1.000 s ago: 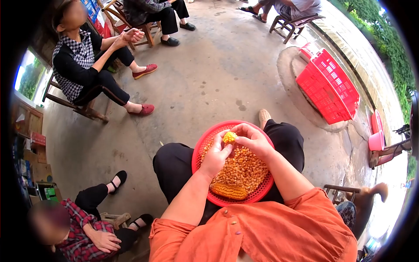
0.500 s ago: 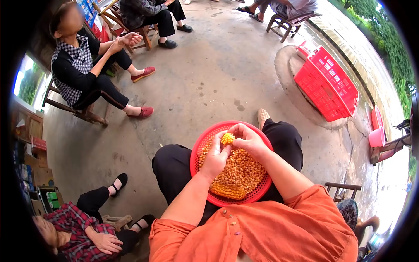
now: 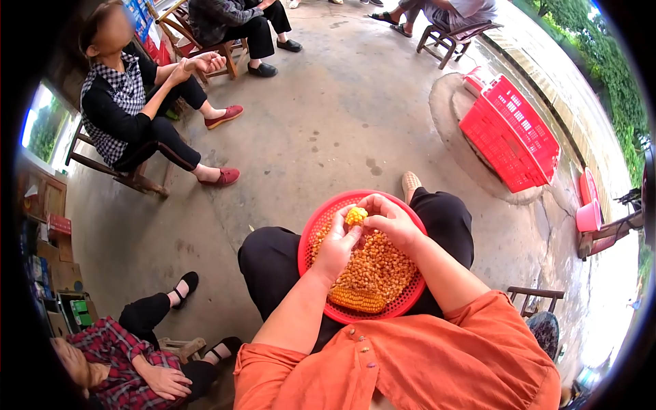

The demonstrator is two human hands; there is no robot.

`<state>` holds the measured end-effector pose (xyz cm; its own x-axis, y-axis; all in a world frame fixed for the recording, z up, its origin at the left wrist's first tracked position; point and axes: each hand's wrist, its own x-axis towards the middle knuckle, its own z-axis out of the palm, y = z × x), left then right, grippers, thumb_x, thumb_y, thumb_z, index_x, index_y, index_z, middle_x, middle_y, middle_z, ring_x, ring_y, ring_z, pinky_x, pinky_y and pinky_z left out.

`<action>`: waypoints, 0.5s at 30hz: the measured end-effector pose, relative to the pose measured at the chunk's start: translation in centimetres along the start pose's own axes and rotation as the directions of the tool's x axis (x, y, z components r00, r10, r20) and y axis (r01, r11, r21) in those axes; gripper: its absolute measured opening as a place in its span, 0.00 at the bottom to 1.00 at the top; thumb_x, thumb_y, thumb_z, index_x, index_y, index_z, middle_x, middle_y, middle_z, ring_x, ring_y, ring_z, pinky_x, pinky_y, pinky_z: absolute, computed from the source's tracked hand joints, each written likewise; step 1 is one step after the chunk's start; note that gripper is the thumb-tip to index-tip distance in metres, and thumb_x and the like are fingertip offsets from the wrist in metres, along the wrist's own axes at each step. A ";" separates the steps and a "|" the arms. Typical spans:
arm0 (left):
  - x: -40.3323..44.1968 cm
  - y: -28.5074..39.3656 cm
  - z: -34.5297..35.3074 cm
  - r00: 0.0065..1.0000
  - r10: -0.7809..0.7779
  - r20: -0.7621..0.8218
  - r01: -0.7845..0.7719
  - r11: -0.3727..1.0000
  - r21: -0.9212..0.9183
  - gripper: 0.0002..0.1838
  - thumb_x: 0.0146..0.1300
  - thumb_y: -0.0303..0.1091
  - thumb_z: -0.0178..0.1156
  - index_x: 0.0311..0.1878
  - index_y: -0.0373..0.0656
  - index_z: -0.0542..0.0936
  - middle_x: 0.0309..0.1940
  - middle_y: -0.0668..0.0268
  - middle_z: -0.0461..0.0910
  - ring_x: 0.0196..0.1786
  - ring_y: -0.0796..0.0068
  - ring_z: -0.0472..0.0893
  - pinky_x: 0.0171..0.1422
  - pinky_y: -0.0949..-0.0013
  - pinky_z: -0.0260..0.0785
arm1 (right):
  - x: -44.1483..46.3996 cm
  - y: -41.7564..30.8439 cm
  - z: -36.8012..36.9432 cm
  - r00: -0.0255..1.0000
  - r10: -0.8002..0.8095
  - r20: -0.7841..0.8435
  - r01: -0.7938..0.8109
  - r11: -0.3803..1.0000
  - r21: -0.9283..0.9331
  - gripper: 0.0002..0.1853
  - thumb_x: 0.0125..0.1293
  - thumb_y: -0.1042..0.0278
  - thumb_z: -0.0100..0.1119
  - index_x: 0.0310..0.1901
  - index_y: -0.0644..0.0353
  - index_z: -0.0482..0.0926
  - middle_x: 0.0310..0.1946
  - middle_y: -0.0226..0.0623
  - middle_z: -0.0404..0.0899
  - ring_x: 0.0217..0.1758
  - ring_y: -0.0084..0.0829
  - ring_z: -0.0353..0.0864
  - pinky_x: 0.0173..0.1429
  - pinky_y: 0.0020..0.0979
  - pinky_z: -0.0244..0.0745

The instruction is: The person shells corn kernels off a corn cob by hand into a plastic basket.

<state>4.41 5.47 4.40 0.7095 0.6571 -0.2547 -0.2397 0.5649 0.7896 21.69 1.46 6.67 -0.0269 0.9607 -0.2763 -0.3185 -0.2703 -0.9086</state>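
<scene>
A yellow corn cob [image 3: 356, 216] is held between both hands above a round red plastic basket [image 3: 305, 273] that rests on my lap. My left hand [image 3: 336, 242] closes on the cob from the left, thumb toward its near end. From the right, my right hand [image 3: 391, 224] presses its fingers and thumb against the same cob. Loose corn kernels [image 3: 383, 263] cover much of the basket's bottom. Among them, near the front rim, lies a second ear of corn [image 3: 357, 299], full of kernels.
Red plastic crates [image 3: 512, 133] stand on the concrete floor at the right, with a pink basin [image 3: 588, 216] beyond. A person in a checked top [image 3: 123, 96] sits at the upper left. Another person in a plaid shirt [image 3: 130, 362] sits at lower left. More seated people are at the top.
Both hands stay on the cob above the basket, with hardly any shift in the fingers. The whole view has moved very slightly.
</scene>
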 end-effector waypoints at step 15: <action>-0.2 0.3 0.9 0.997 0.082 0.010 -0.082 0.993 0.088 0.24 0.74 0.21 0.47 0.71 0.44 0.60 0.60 0.65 0.70 0.61 0.78 0.71 0.65 0.72 0.67 | 0.3 1.1 -0.3 0.998 -0.070 -0.009 0.069 0.997 -0.044 0.21 0.58 0.84 0.54 0.55 0.64 0.69 0.50 0.35 0.73 0.55 0.27 0.76 0.60 0.29 0.74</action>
<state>4.76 5.09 5.19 0.6944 0.6957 -0.1837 -0.2376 0.4627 0.8541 21.62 1.46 5.49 0.0034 0.9766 -0.2150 -0.2778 -0.2056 -0.9384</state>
